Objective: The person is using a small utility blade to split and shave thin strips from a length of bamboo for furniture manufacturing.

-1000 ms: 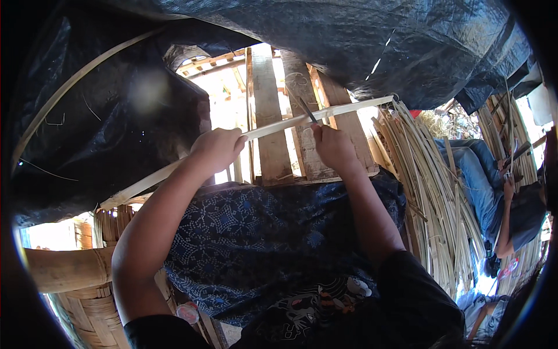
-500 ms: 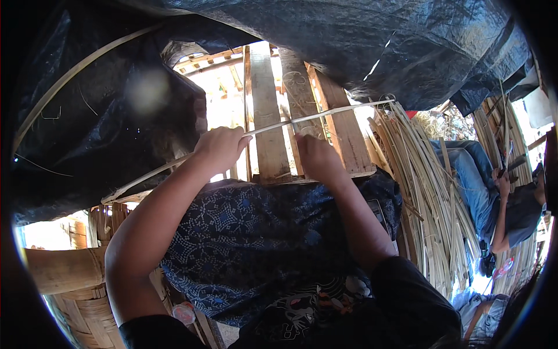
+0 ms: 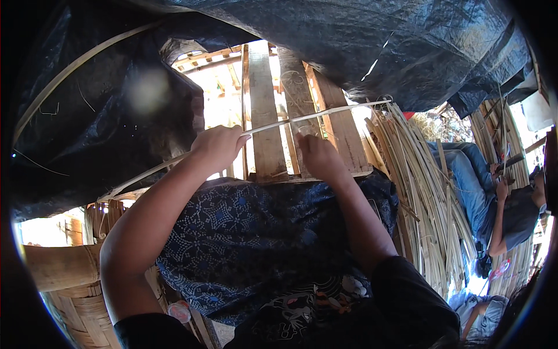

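Observation:
My left hand (image 3: 220, 145) is closed around a long, pale bamboo strip (image 3: 314, 116). The strip slants from the lower left beside my forearm up to the right, over the wooden planks. My right hand (image 3: 321, 156) is a fist just below the strip, right of my left hand. From it a thin, dark knife blade (image 3: 292, 126) seems to reach the strip; the handle is hidden in my fingers. A dark blue patterned cloth (image 3: 232, 232) covers my lap beneath both forearms.
Wooden planks (image 3: 264, 157) with bright gaps stand ahead. Black plastic sheeting (image 3: 378, 52) hangs above and at left. Many bamboo strips (image 3: 424, 198) lie in a bundle at right. Beyond sits another person (image 3: 511, 215) in jeans, hands on a dark tool. A woven bamboo basket (image 3: 87, 314) is lower left.
The view has shifted slightly, so everything sits a little further left. Both my hands keep nearly the same place at the strip. The other person's hands at right have moved a little.

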The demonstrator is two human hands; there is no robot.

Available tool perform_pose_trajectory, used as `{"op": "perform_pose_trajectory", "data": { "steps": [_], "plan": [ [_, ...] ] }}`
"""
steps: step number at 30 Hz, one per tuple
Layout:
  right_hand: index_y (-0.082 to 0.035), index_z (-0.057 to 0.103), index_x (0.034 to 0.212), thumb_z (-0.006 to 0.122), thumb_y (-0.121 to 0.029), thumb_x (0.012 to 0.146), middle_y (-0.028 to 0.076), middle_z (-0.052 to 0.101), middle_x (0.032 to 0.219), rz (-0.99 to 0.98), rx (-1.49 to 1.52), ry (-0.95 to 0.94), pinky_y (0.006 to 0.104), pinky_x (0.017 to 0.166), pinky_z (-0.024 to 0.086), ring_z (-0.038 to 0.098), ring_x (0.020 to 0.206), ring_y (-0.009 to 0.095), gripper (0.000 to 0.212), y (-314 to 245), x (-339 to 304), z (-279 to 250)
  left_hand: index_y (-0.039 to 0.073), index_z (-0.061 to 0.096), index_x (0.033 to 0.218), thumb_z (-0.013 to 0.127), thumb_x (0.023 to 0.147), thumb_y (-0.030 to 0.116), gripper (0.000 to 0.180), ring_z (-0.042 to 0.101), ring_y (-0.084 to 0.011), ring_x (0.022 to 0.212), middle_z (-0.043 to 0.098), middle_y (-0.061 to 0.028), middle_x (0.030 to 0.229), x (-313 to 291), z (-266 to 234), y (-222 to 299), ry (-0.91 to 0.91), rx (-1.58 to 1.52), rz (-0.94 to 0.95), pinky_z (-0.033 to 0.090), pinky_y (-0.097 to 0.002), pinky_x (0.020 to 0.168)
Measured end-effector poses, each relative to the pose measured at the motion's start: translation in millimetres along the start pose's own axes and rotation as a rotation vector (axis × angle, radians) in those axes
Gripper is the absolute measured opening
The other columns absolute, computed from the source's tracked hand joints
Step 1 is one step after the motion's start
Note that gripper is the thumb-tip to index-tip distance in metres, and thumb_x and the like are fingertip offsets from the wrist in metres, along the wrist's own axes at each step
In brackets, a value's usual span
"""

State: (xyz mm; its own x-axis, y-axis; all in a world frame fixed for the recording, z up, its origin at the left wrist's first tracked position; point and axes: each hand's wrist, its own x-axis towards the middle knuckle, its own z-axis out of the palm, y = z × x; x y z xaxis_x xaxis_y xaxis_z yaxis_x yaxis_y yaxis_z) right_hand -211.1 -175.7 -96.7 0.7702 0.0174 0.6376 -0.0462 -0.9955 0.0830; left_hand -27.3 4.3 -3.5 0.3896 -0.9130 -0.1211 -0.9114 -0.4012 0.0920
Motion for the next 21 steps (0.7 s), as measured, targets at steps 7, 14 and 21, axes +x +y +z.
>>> {"op": "perform_pose_trajectory", "data": {
  "steps": [7,14,21],
  "plan": [
    [-0.001,0.054,0.084,0.051,-0.015,0.096,0.009,0.05,0.065,-0.015,-0.081,0.022,0.0361,0.044,0.045,0.053,0.052,0.025,0.019,2,-1,0,0.003,0.061,0.09,0.041,0.099,0.034,0.038,0.064,-0.0373,0.078,0.065,-0.0181,0.078,0,-5,1,-0.031,-0.014,-0.024,0.051,-0.0487,0.069],
    [-0.007,0.052,0.076,0.049,-0.017,0.097,0.004,0.05,0.066,0.118,-0.063,-0.054,0.0324,0.045,0.043,0.052,0.057,0.018,0.023,4,-13,10,0.001,0.059,0.085,0.044,0.099,0.035,0.039,0.062,-0.0395,0.072,0.063,-0.0201,0.073,2,-3,2,0.011,-0.032,-0.005,0.049,-0.049,0.069],
    [-0.009,0.051,0.075,0.048,-0.018,0.097,0.003,0.046,0.063,-0.002,-0.421,-0.032,0.0296,0.045,0.04,0.049,0.054,0.016,0.024,-5,-1,-6,0.002,0.061,0.087,0.044,0.099,0.034,0.038,0.062,-0.0399,0.072,0.063,-0.0205,0.074,0,-4,2,-0.012,-0.044,-0.046,0.048,-0.0492,0.068]
  ]
}}
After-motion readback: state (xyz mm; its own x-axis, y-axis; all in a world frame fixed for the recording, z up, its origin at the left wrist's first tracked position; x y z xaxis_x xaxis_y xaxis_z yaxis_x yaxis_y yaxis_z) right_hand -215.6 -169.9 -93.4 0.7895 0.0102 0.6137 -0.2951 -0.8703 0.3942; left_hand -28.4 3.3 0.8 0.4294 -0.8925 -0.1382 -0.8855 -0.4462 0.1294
